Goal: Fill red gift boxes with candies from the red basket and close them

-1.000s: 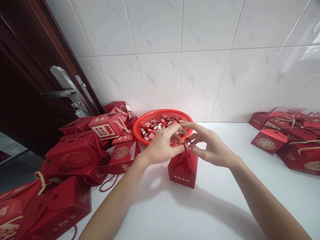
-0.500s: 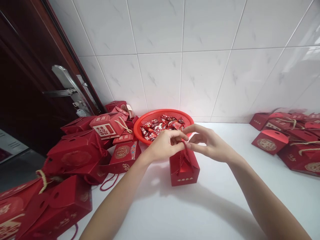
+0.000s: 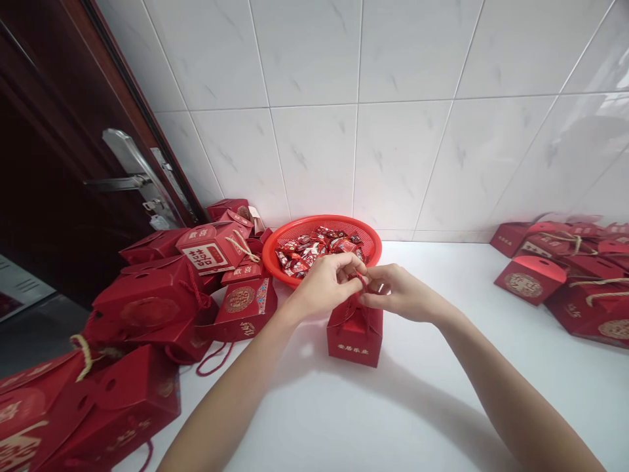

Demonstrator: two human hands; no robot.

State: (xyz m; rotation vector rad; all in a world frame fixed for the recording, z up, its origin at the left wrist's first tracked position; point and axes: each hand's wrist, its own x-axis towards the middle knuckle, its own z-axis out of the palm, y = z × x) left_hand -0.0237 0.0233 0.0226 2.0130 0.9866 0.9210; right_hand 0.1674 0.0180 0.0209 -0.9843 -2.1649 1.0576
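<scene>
A small red gift box (image 3: 354, 337) with gold lettering stands upright on the white tabletop, below both hands. Its red cord handle (image 3: 362, 283) rises from the top, partly hidden by fingers. My left hand (image 3: 328, 283) pinches the cord from the left, fingers curled. From the right, my right hand (image 3: 400, 293) meets it, thumb and fingertips closed on the same cord. Just behind the hands sits a red plastic basket (image 3: 275, 241) holding many wrapped candies (image 3: 314, 249).
Red gift boxes (image 3: 147, 295) are piled along the left side, some with cord loops hanging out. More red boxes (image 3: 531, 278) lie at the right by the tiled wall (image 3: 314, 151). A dark door (image 3: 59, 131) with a metal handle is at the left.
My right hand has closed its fingertips onto the cord and moved slightly left. The gift box has turned and shifted a little left. My left hand stays about where it was.
</scene>
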